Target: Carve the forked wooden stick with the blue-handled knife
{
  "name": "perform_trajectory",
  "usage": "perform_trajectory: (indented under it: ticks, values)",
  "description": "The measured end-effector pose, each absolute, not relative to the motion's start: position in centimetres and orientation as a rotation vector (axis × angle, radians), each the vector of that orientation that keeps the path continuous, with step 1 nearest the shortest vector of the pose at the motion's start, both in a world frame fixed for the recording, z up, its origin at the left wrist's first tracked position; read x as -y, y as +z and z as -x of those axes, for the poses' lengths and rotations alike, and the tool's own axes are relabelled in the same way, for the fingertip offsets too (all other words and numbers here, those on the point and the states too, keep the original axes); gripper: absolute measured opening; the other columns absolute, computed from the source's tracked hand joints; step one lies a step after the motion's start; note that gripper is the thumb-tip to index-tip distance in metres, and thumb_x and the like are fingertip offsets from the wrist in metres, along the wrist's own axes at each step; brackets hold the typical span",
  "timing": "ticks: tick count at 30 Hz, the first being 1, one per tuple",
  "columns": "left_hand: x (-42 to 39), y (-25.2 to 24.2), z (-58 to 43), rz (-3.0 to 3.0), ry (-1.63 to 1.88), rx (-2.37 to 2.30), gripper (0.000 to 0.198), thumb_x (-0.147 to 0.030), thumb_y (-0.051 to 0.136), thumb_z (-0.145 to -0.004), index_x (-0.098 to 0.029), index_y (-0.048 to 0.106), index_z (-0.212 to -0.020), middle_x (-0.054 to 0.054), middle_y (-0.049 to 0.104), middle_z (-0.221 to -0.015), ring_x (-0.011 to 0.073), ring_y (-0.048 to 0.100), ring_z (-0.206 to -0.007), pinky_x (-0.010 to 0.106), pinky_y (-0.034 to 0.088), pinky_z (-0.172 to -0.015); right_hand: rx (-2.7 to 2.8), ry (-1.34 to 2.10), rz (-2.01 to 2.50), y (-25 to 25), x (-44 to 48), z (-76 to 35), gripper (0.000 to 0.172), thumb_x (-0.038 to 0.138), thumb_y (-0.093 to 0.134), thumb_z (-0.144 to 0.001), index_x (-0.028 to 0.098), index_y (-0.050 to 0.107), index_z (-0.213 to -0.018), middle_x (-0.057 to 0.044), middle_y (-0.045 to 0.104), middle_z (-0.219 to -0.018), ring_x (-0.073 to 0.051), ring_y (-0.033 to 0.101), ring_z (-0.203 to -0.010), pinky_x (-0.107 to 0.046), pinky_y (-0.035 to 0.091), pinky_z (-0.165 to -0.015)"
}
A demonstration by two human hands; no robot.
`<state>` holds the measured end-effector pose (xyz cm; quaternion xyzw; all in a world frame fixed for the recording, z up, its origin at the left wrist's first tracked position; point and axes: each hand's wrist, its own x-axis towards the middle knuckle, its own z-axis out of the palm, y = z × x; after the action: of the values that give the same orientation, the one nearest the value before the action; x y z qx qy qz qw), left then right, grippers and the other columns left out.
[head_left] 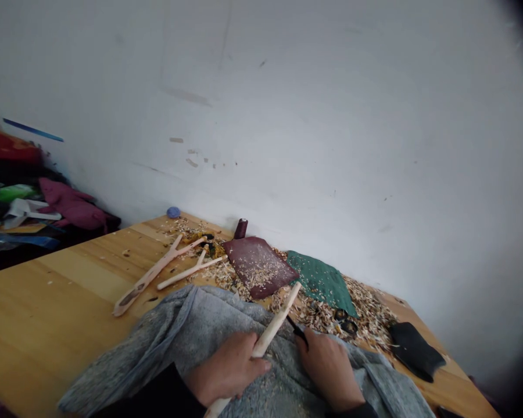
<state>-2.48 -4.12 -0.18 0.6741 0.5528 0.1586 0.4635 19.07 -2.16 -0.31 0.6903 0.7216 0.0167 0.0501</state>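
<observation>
Left hand [226, 368] and right hand [331, 368] curled, gripping.

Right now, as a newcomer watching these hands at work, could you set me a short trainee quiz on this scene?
1. Which hand grips the pale wooden stick?
2. True or false: the maroon leather pad lies to the left of the green cloth.
3. What tool does the right hand hold?

Key:
1. The left hand.
2. True.
3. A small dark knife.
</observation>
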Motion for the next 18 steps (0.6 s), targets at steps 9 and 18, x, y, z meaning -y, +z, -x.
perform_trajectory:
  ticks: [9,18]
  values:
    - [4.2,-0.3,2.4,-1.656,0.412,-1.360,0.018,-0.038,0.055,-0.082,-0.023,0.045,-0.080,-0.003,0.054,-0.070,0.0087,0.049,-0.042,0.022,0.033,-0.035,-2.297,0.032,-2.061,-0.1,2.5,-18.5,0.032,0.035,0.040,-0.102,0.023,0.070,-0.101,-0.008,0.077,-0.094,-0.027,0.073,-0.089,-0.032,0.048,-0.073]
    - [4.1,-0.7,2.5,-1.615,0.437,-1.350,0.021,-0.040,0.058,-0.080,-0.022,0.046,-0.080,-0.003,0.054,-0.072,0.0098,0.049,-0.043,0.023,0.035,-0.035,-2.382,-0.007,-1.939,-0.3,3.0,-18.0,0.028,0.032,0.045,-0.099,0.025,0.071,-0.098,-0.007,0.077,-0.093,-0.025,0.073,-0.089,-0.029,0.045,-0.072]
